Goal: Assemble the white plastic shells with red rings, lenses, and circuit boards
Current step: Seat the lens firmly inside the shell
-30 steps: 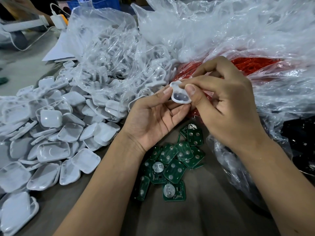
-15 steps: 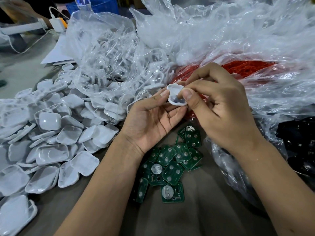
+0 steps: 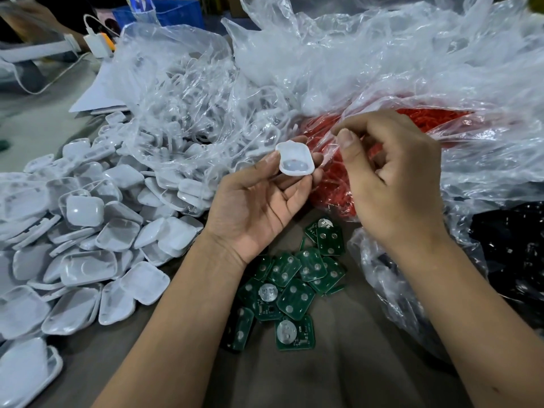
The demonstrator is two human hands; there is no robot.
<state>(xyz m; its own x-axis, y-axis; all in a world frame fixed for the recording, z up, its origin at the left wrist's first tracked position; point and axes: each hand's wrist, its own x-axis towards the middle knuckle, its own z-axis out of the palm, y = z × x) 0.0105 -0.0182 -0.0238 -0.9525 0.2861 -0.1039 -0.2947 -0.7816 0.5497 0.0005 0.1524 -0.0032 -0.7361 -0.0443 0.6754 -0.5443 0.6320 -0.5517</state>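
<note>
The left hand (image 3: 253, 207), palm up, pinches a white shell (image 3: 295, 158) between thumb tip and fingertips, holding it just above the centre of the view, at roughly 12 o'clock from the pile of green circuit boards (image 3: 290, 285) on the counter (image 3: 338, 372). The right hand (image 3: 394, 184) sits at 3 o'clock from the shell, apart from it, thumb pressed against curled fingers; whether it pinches a small part or only the bag film I cannot tell. The likeliest trouble is the shell slipping or twisting, since only its edges are held, when the next piece is pushed in. A red ring (image 3: 332, 187) drawn from the bag at 2 o'clock could also come tangled with others, or the clear plastic could snag the fingers. The shell is a small rounded-rectangle cup, glossy and slightly translucent, open side toward the camera, with pale rounded shapes showing in its floor. Loose shells (image 3: 88, 245) lie heaped at 9 o'clock.
</note>
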